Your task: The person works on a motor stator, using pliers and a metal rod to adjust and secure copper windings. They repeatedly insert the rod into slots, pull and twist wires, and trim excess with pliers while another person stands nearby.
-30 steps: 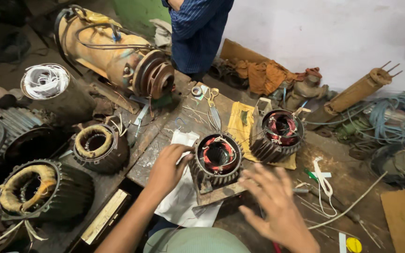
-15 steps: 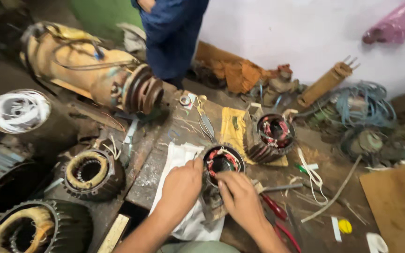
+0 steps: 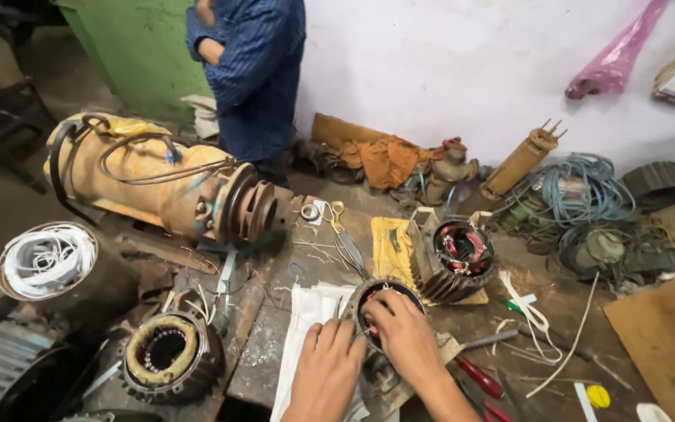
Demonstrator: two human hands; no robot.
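Grey stator (image 3: 375, 297) seemingly under both hands (image 3: 365, 352).

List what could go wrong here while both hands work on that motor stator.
The right hand has fingers inside the stator, where winding wires might snag or get nicked. The left hand only braces it on loose white cloth, so it may slide. The scissors lie open-bladed close by.

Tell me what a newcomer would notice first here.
Probably both hands, left hand and right hand, pressed on a small motor stator with red-taped windings, bottom centre on a white cloth. Next, the big yellow pump motor lying on its side upper left, in front of a standing person in a blue shirt. A second stator sits just right of the first.
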